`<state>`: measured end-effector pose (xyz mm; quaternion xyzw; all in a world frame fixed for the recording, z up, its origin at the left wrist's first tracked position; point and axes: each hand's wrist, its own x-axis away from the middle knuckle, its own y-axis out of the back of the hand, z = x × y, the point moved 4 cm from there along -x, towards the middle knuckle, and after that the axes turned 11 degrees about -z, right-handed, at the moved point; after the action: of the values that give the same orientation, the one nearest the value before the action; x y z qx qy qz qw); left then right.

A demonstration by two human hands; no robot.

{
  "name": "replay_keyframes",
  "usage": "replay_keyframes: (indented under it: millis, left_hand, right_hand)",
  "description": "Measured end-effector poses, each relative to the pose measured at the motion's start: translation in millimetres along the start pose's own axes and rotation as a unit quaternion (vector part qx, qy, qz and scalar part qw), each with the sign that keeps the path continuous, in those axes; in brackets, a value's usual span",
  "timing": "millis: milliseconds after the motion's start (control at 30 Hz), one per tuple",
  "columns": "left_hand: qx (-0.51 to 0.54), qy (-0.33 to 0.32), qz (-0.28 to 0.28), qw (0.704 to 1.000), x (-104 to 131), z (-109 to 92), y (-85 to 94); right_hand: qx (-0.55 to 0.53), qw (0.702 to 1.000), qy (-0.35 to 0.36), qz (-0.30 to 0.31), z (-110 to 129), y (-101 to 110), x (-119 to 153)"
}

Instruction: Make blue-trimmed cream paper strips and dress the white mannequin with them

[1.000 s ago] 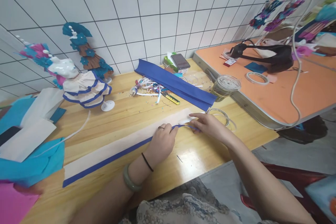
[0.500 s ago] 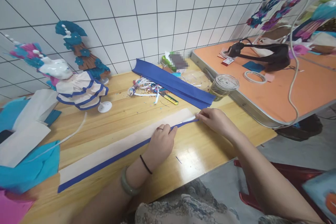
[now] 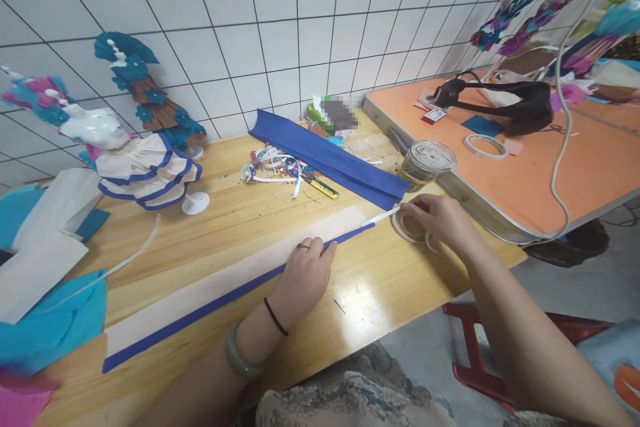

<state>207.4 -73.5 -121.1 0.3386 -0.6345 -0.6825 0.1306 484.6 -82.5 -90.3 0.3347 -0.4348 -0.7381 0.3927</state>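
A long pale paper strip (image 3: 220, 277) with a narrow blue edge strip (image 3: 200, 313) along its near side lies slantwise on the wooden table. My left hand (image 3: 307, 273) presses on it near its far end, fingers curled and close together over the blue edge. My right hand (image 3: 440, 219), thumb and fingers pinched, holds the end of a thin white strip (image 3: 383, 215), which runs taut to the far end of the blue edge. Beneath that hand are ring-shaped tape rolls (image 3: 399, 230), partly covered.
Behind lie a folded blue sheet (image 3: 320, 153), paper scraps (image 3: 275, 163) and a yellow cutter (image 3: 325, 188). A clear jar (image 3: 429, 160) stands by the orange table (image 3: 525, 180). Dressed figurines (image 3: 150, 170) and turquoise paper (image 3: 65, 320) are at left. A red stool (image 3: 470, 340) stands below.
My right hand has moved right and slightly away, drawing the white strip out past the blue edge's end. The tape rolls under it now show. My left hand stays in place.
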Motion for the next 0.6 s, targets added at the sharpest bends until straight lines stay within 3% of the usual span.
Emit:
replay_keyframes:
  millis: [433,533,600]
  left_hand:
    - [0.001,-0.003,-0.005,1.0,-1,-1,1.4]
    - [0.005,0.001,-0.007,1.0,0,-1,0.9]
    - [0.007,0.001,-0.006,1.0,0,-1,1.2]
  right_hand:
    - [0.197,0.975,-0.051,-0.084,-56,27,-21]
    - [0.23,0.962,-0.071,-0.126,-48,28,-13]
    - [0.191,0.967,-0.038,-0.167,-27,24,-4]
